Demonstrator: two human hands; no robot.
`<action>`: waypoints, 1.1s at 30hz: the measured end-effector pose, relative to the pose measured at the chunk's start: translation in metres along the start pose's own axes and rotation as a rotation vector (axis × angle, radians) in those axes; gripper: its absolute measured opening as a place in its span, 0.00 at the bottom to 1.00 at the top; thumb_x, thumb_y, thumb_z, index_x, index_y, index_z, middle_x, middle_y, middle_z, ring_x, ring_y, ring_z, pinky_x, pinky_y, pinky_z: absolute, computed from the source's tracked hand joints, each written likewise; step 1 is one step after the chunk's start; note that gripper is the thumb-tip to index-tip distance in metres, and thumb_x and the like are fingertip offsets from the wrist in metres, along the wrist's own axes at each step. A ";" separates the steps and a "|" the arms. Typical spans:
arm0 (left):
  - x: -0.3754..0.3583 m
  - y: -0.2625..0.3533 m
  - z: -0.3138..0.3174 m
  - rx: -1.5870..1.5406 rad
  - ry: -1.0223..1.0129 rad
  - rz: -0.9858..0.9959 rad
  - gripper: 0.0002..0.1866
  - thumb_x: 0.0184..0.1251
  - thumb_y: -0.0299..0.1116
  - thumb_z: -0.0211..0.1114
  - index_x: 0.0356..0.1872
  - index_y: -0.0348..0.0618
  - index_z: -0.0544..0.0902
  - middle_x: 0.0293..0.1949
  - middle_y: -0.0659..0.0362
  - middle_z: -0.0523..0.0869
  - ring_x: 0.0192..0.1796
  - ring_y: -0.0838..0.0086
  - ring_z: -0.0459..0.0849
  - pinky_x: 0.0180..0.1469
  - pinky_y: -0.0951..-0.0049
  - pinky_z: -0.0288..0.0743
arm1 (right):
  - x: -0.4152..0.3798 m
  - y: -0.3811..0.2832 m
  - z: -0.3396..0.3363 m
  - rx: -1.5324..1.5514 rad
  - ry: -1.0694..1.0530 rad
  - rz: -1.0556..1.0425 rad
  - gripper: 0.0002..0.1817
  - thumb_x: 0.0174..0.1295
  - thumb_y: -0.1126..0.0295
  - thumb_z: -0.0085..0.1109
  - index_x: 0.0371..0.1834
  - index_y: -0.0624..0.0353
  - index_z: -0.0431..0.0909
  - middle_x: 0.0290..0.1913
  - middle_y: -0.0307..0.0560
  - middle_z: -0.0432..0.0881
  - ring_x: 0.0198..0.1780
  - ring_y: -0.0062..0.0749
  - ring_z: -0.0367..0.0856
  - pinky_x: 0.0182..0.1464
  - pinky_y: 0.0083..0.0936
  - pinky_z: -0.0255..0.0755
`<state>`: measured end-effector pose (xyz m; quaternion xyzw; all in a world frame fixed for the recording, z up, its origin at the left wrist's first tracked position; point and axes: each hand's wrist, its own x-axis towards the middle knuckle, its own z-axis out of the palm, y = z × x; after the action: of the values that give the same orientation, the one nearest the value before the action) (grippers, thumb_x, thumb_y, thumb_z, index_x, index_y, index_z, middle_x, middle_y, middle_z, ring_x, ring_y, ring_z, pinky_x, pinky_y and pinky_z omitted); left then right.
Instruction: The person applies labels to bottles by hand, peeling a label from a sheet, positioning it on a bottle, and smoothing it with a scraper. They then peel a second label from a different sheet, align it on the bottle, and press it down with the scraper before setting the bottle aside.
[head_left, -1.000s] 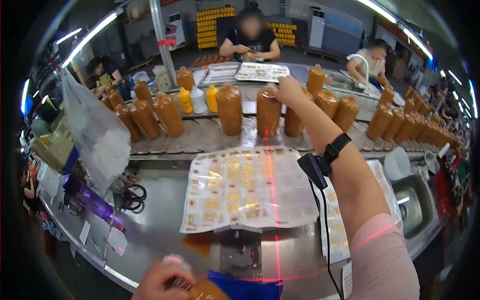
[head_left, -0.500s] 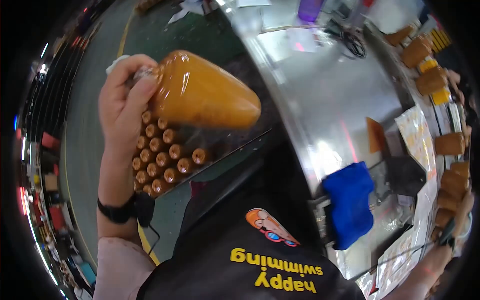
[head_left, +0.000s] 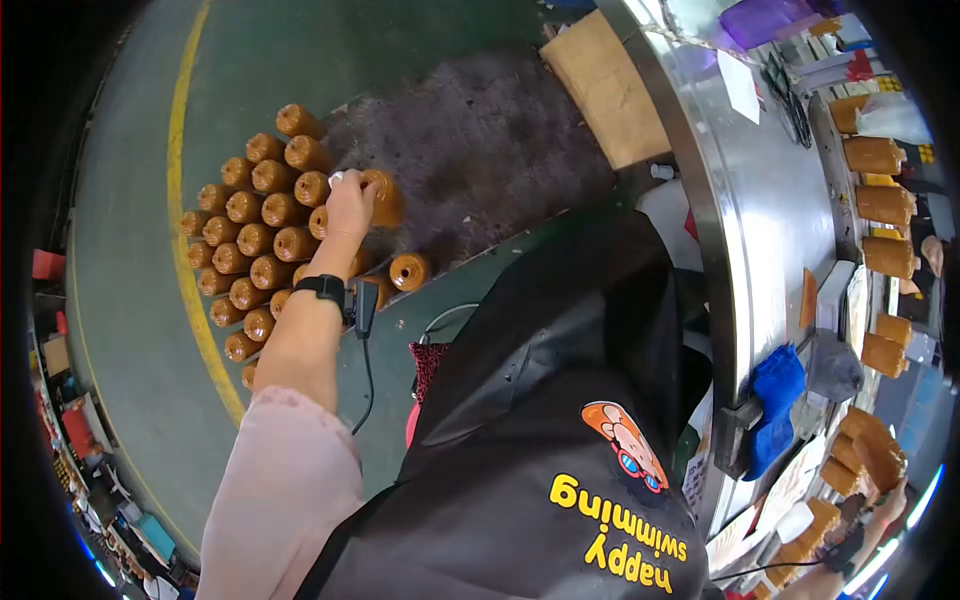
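Note:
My left hand (head_left: 350, 205), with a dark watch on its wrist, is closed on the gathered top of an orange-brown, plastic-wrapped filled bag (head_left: 386, 203). That bag is low over or on a dark board (head_left: 480, 130); contact with the board cannot be made out. Left of it stand several similar bags (head_left: 255, 240) in tight rows, tops up. One more bag (head_left: 409, 271) stands nearer me. At the far lower right, my right hand (head_left: 886, 506) is beside brown filled bags (head_left: 868, 445) on the bench; its fingers are too small and distorted to read.
A steel bench (head_left: 735, 260) runs along my right, with a blue cloth (head_left: 775, 400) on it. Brown bags (head_left: 885, 205) line its far side. Cardboard (head_left: 605, 90) lies at the board's far end. A yellow floor line (head_left: 178, 130) passes left of the bags.
My left hand has lowered the bag from in front of me to the board beside the standing rows. The view has turned left, showing more of the board and floor.

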<state>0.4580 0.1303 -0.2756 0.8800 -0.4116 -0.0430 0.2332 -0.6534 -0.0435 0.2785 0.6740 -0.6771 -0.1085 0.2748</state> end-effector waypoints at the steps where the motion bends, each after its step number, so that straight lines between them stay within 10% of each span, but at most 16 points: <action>1: -0.005 -0.015 0.019 -0.014 -0.048 -0.058 0.15 0.64 0.39 0.67 0.42 0.38 0.78 0.44 0.41 0.79 0.46 0.43 0.81 0.49 0.51 0.76 | -0.010 -0.012 -0.014 0.092 -0.006 0.071 0.40 0.56 0.61 0.66 0.72 0.61 0.63 0.46 0.65 0.81 0.45 0.55 0.81 0.46 0.44 0.75; 21: -0.040 -0.058 0.098 0.192 -0.457 -0.240 0.20 0.63 0.38 0.64 0.50 0.35 0.73 0.50 0.37 0.80 0.54 0.43 0.81 0.55 0.51 0.78 | -0.058 -0.138 -0.088 0.684 0.124 0.389 0.20 0.71 0.61 0.54 0.61 0.61 0.75 0.49 0.44 0.82 0.50 0.30 0.78 0.54 0.27 0.71; 24: -0.044 -0.089 0.122 1.047 -0.589 0.431 0.13 0.69 0.45 0.56 0.36 0.51 0.86 0.37 0.57 0.83 0.42 0.64 0.82 0.37 0.61 0.72 | -0.057 -0.186 -0.096 0.792 0.160 0.373 0.18 0.74 0.61 0.52 0.59 0.61 0.76 0.49 0.41 0.82 0.50 0.26 0.77 0.55 0.24 0.70; 27: -0.028 0.017 0.054 0.287 -0.301 0.084 0.18 0.60 0.36 0.67 0.47 0.35 0.81 0.44 0.43 0.82 0.49 0.47 0.81 0.50 0.49 0.75 | -0.062 -0.244 -0.124 0.830 0.113 0.342 0.16 0.74 0.63 0.54 0.56 0.61 0.79 0.54 0.40 0.80 0.54 0.23 0.75 0.58 0.24 0.69; 28: -0.017 0.005 0.072 0.121 -0.206 0.314 0.21 0.60 0.31 0.67 0.53 0.34 0.77 0.49 0.42 0.81 0.51 0.44 0.79 0.53 0.50 0.74 | -0.061 -0.271 -0.134 0.679 0.211 0.129 0.13 0.73 0.67 0.55 0.53 0.63 0.80 0.55 0.41 0.79 0.54 0.23 0.75 0.58 0.22 0.67; 33: -0.016 0.255 -0.072 -0.867 -0.579 0.492 0.06 0.66 0.24 0.60 0.41 0.33 0.81 0.38 0.54 0.84 0.39 0.70 0.81 0.46 0.72 0.75 | -0.058 -0.363 -0.181 1.002 0.117 0.052 0.08 0.67 0.70 0.56 0.42 0.64 0.77 0.50 0.45 0.80 0.54 0.28 0.75 0.62 0.26 0.65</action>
<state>0.2872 0.0281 -0.0998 0.5348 -0.5960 -0.3912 0.4535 -0.2532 0.0289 0.2271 0.7109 -0.6460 0.2747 -0.0422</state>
